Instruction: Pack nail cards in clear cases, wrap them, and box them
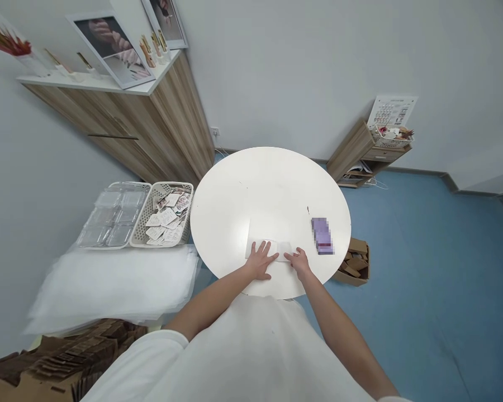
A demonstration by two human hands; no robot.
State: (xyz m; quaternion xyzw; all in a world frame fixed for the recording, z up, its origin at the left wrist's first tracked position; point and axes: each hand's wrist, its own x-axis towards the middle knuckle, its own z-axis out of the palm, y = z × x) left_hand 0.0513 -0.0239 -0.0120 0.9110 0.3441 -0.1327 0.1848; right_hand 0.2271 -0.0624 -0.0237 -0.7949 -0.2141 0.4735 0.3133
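Observation:
On the round white table (272,184) lies a thin, flat white piece (284,249), partly translucent, near the front edge. My left hand (260,261) rests flat on its left part with fingers spread, hiding some of it. At its right end is my right hand (298,261), fingers bent, with the fingertips at the piece's edge. A pale sheet-like area (248,245) shows beside my left hand. To the right lies a purple item (322,236), blurred by pixels.
Left of the table stand a white basket (189,223) of printed cards and clear plastic boxes (117,215). Stacked white sheets (117,285) and brown folded cardboard (71,357) lie nearer me. A cardboard box (362,273) sits on the floor at right. Behind stands a wooden cabinet (167,111).

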